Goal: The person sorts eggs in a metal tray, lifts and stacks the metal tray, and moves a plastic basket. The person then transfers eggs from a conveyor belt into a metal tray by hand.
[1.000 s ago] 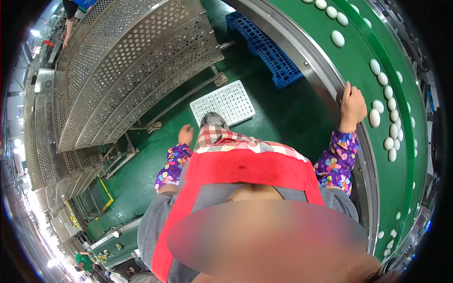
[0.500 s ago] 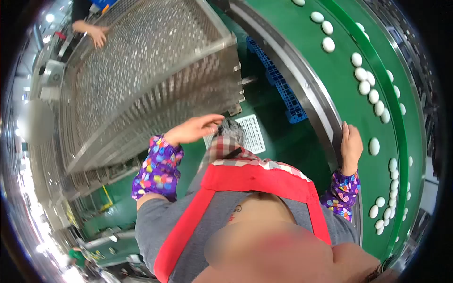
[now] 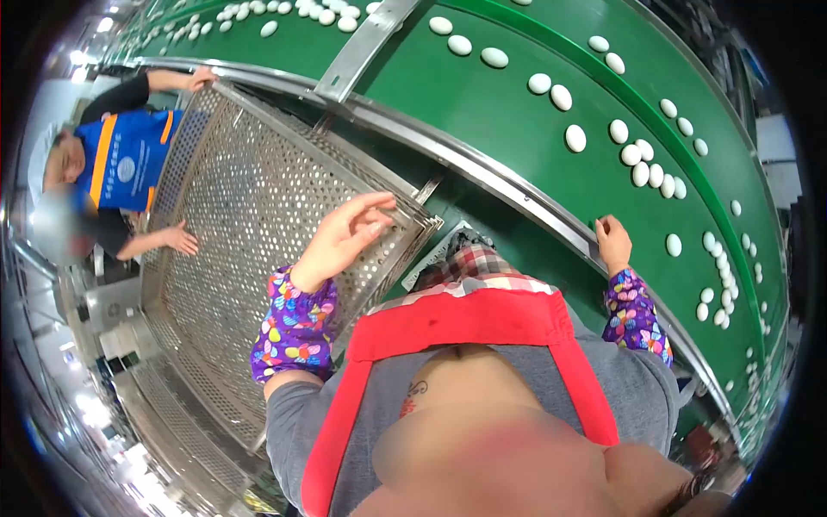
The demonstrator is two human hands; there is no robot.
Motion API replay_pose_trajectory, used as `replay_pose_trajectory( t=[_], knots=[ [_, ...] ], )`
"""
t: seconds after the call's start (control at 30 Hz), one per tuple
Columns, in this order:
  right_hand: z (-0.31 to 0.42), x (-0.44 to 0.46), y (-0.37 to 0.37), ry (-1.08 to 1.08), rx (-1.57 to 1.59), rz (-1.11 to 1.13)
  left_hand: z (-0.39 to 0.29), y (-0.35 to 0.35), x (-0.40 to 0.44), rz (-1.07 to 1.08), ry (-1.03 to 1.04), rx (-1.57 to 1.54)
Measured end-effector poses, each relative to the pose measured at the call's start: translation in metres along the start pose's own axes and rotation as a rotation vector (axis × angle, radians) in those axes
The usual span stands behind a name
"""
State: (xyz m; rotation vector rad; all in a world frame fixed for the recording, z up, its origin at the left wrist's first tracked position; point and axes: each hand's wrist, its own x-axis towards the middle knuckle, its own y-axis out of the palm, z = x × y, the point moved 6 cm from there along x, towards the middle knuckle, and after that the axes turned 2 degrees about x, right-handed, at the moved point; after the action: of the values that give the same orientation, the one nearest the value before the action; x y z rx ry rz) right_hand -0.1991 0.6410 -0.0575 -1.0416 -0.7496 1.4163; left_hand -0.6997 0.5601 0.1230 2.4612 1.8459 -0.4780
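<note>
One bin [image 3: 245, 202], big and full of holes, is parked alongside the belt [image 3: 517, 146]. The left hand [image 3: 338, 239] is held over its near corner, fingers loosely bent and thumb apart, with nothing seen in it; whether the metal is being touched can't be told from this angle. The right hand [image 3: 614, 244] is placed at the belt's rail [image 3: 525, 199], fingers curled in, and what's under them is hidden, so a grip can't be confirmed or ruled out.

Loads of eggs [image 3: 575, 139] are scattered along the belt, some bunched up past the right hand. The bin's far end is being minded by a co-worker in a blue apron [image 3: 142, 159]: one palm [image 3: 202, 78] is put on the corner by the rail, the other [image 3: 181, 239] is spread over the side.

As for what could go wrong: if the bin were shoved from one end only, it'd probably be skewed into the rail, and fingers could be pinched there. A trip could be caused by the crate [image 3: 419, 270] on the floor beside the shoe [image 3: 469, 239]. Eggs might also be knocked and cracked if the right sleeve [image 3: 637, 314] were swung across the belt
</note>
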Motion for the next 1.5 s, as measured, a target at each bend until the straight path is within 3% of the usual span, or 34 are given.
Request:
replay_pose_trajectory(
  t=[0.1, 0.13, 0.17, 0.27, 0.33, 0.43, 0.53, 0.7, 0.83, 0.93, 1.1, 1.2, 1.4, 1.5],
  knots=[
    [-0.003, 0.033, 0.018, -0.021, 0.237, -0.223, 0.001, -0.013, 0.048, 0.022, 0.047, 0.013],
    [0.032, 0.042, 0.005, -0.002, 0.268, -0.213, 0.008, -0.019, 0.072, 0.017, -0.074, 0.102],
    [0.044, 0.065, 0.011, -0.130, 0.314, -0.343, 0.010, -0.025, 0.095, 0.029, -0.043, 0.190],
    [0.063, 0.121, 0.038, -0.051, 0.181, -0.417, 0.022, -0.031, 0.177, -0.017, 0.101, 0.453],
    [0.070, 0.132, 0.050, -0.025, 0.144, -0.335, 0.048, -0.029, 0.234, -0.033, 0.127, 0.512],
    [0.094, 0.135, 0.044, -0.072, -0.006, -0.249, 0.073, -0.033, 0.309, -0.159, 0.167, 0.857],
    [0.096, 0.132, 0.030, 0.056, -0.032, -0.135, 0.103, -0.038, 0.368, -0.271, 0.166, 0.905],
    [0.077, 0.153, 0.043, -0.033, 0.050, -0.034, 0.134, -0.035, 0.435, -0.308, -0.050, 0.779],
    [0.053, 0.160, 0.060, 0.138, 0.372, -0.113, 0.119, 0.026, 0.431, -0.196, 0.114, 0.901],
    [0.064, 0.164, 0.057, 0.236, 0.330, -0.103, 0.099, 0.079, 0.412, -0.136, 0.342, 0.992],
    [0.088, 0.152, 0.055, 0.245, 0.001, -0.095, 0.093, 0.169, 0.385, -0.030, 0.439, 1.074],
    [0.092, 0.139, 0.058, 0.198, -0.038, -0.257, 0.098, 0.188, 0.387, -0.001, 0.488, 1.071],
    [0.081, 0.118, 0.062, 0.213, -0.045, -0.297, 0.117, 0.198, 0.387, -0.009, 0.544, 0.852],
    [0.077, 0.123, 0.063, 0.243, -0.065, -0.317, 0.111, 0.199, 0.393, 0.136, 0.549, 0.927]
  ],
)
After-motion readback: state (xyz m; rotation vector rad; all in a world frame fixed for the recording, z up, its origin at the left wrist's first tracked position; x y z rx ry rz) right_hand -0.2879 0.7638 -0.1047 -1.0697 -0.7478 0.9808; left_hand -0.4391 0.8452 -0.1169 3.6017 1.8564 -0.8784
